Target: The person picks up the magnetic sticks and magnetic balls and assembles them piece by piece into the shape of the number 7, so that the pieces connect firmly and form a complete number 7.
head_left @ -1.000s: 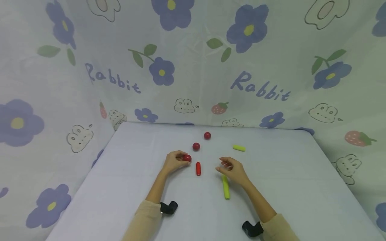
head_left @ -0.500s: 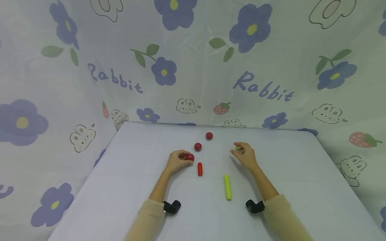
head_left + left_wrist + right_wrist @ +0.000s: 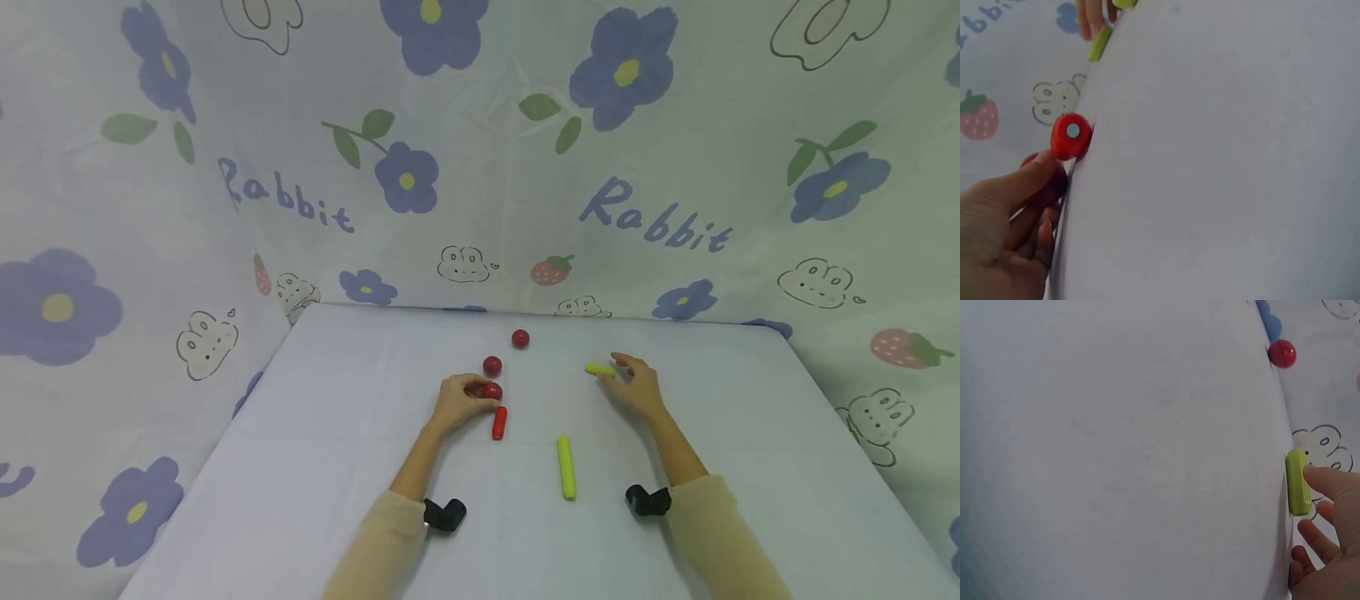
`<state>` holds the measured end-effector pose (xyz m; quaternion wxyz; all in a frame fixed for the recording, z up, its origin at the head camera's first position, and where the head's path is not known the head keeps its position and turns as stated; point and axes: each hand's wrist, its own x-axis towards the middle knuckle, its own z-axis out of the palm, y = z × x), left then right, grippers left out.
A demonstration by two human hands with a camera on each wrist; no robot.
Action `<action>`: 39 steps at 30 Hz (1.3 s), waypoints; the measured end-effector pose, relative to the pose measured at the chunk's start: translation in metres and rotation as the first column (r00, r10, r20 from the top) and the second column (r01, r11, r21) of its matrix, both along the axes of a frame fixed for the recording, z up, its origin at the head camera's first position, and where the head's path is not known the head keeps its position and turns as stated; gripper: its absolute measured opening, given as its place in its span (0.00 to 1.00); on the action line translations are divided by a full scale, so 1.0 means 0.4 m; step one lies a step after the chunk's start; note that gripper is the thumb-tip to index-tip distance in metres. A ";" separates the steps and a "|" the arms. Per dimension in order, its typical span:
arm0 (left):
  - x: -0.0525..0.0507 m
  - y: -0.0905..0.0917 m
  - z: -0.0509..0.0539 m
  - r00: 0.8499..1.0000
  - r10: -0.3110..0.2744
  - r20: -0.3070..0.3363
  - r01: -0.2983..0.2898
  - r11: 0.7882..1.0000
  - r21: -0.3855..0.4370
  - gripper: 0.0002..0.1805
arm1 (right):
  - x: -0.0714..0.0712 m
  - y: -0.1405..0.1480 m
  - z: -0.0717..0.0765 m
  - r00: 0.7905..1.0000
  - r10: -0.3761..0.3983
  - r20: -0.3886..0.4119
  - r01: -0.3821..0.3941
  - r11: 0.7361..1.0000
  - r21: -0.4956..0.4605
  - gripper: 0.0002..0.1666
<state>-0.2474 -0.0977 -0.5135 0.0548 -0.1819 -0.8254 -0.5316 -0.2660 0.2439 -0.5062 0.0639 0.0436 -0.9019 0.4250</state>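
My left hand [image 3: 459, 403] pinches a red ball [image 3: 492, 392] between thumb and fingers, low over the table. Right beside that ball lies a short red rod [image 3: 499, 423]; in the left wrist view the rod [image 3: 1071, 136] shows a silver disc on its end, close to the thumb. Farther right, my right hand [image 3: 637, 390] is spread loosely around the right end of a short yellow-green rod [image 3: 598, 369]. Its thumb overlaps the rod [image 3: 1298, 482] in the right wrist view; the other fingers stand apart from it. Whether the thumb touches is unclear.
Two more red balls, a nearer one [image 3: 492, 365] and a farther one [image 3: 521, 339], lie beyond the left hand. A longer yellow-green rod [image 3: 566, 468] lies between the forearms. A patterned curtain [image 3: 480, 167] rises behind the white table [image 3: 360, 350].
My left hand has carried the red ball rightward to the red rod, which is slightly turned. My right hand went out to the short yellow-green rod, then shifted right along it.
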 end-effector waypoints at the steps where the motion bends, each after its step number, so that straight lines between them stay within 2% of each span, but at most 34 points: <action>1: 0.000 0.008 -0.001 1.000 0.002 0.006 -0.002 1.000 -0.007 0.20 | 0.001 0.002 -0.002 1.000 0.002 0.005 -0.002 1.000 -0.003 0.33; 2: -0.001 0.017 -0.001 0.999 0.010 0.034 -0.010 1.000 -0.019 0.20 | 0.001 0.004 -0.004 1.000 0.003 0.007 -0.003 1.000 -0.006 0.32; 5: 0.001 0.042 -0.001 0.999 0.017 0.047 -0.014 0.998 -0.055 0.20 | -0.001 0.005 -0.009 1.000 0.012 -0.014 -0.012 1.000 -0.004 0.30; 16: 0.008 0.081 0.010 0.994 -0.041 0.103 0.052 0.992 -0.111 0.20 | -0.008 0.002 -0.015 0.998 0.056 -0.032 -0.055 0.998 0.043 0.24; 26: -0.033 0.105 0.006 0.995 -0.039 0.094 0.045 0.997 -0.066 0.22 | -0.013 -0.015 -0.013 0.994 0.054 -0.094 -0.047 0.997 0.066 0.19; 39: -0.073 0.111 0.000 0.998 -0.032 0.055 0.034 0.999 -0.040 0.22 | -0.020 -0.025 -0.007 0.995 0.070 -0.072 -0.061 0.992 0.115 0.17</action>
